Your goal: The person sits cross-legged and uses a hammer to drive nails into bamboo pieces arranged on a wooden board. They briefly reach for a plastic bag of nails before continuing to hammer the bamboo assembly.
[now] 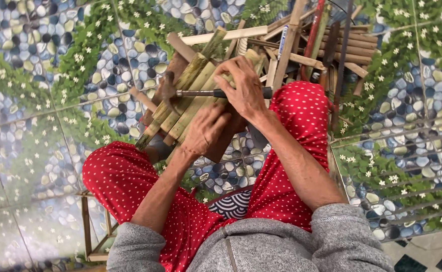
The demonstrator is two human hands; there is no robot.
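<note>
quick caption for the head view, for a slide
Seated person's right hand grips a hammer over bamboo strips steadied by the left hand, above a pebble-patterned tiled floor.

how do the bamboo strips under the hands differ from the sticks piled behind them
The bamboo strips are greenish, lie side by side in one slanted flat row, and are pressed by the left hand. The piled sticks are brown, tan and reddish, cross at many angles, and no hand touches them. The right hand holds a hammer over the strips. Both are slender lengths above the patterned tile floor.
</note>
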